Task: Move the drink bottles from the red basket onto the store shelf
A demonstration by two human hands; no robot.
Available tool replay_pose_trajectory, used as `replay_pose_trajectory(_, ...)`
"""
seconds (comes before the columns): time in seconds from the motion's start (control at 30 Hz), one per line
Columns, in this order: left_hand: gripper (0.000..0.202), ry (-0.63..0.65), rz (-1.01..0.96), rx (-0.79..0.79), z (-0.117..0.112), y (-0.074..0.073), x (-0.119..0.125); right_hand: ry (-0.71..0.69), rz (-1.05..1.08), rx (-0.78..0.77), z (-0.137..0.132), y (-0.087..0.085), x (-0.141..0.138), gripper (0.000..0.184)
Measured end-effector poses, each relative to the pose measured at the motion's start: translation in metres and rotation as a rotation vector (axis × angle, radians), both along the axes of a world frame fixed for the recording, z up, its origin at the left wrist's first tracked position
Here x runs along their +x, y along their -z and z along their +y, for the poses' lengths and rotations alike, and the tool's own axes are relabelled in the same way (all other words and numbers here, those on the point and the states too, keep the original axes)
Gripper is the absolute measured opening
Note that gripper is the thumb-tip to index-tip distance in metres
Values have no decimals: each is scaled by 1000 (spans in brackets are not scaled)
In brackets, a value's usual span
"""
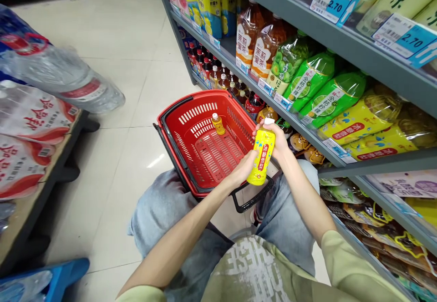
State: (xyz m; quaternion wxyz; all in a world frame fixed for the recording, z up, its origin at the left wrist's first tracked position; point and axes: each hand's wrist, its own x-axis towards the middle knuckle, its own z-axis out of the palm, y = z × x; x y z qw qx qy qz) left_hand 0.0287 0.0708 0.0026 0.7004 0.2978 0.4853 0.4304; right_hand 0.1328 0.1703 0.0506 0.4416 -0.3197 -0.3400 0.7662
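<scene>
Both my hands are closed around a yellow drink bottle [261, 156] with a red label panel and a white cap. My left hand [248, 165] grips its lower left side, while my right hand [279, 139] wraps its upper part near the cap. The bottle tilts a little and its front label faces me, over the near right side of a red shopping basket [186, 174]. Inside the basket, a small bottle with an orange-yellow label [217, 124] stands near the far wall. The basket's black handle [254, 199] hangs out on the near side.
A shelf unit [297, 106] on the right holds large tea and juice bottles, with smaller bottles [223, 81] below. At left, shrink-wrapped packs [30, 142] sit on a low pallet [44, 186] beside large water bottles [82, 83]. A blue plastic edge [68, 274] shows at lower left.
</scene>
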Motion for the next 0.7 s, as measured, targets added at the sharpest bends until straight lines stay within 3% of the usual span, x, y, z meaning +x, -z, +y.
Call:
replay_pose_trajectory(0.43, 38, 71, 14, 166, -4, -5, -5, 30, 7, -62, -1, 1, 2, 24)
replay_pose_trajectory(0.7, 35, 72, 72, 108, -5, -3, -7, 28, 16, -78, 0, 4, 1, 25)
